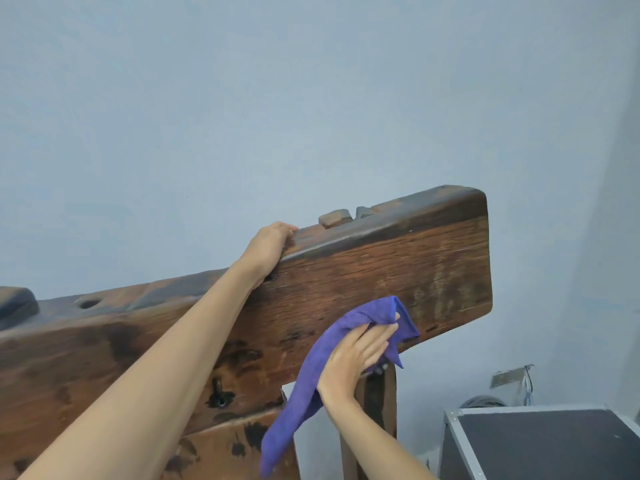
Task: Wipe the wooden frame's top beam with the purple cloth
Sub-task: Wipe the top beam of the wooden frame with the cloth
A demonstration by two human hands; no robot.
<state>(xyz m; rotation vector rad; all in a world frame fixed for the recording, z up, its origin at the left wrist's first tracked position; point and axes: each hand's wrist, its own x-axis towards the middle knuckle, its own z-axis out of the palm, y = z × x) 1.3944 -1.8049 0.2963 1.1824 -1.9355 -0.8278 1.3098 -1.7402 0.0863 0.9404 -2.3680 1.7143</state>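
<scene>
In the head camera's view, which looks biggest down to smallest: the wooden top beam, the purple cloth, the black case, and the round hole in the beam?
1. Wooden top beam
2. Black case, cut off by the frame edge
3. Purple cloth
4. Round hole

Case and cloth are close; nearness to the camera makes that order unsure.

Two bare hands: the left hand point(268, 249) at 12 o'clock, the right hand point(353, 362) at 5 o'clock. One purple cloth point(311, 372). One top beam point(381, 282), bearing two raised pegs point(335, 218) and one round hole point(89, 303). One upright post point(375, 414). One black case point(540, 445) at 4 o'clock.
</scene>
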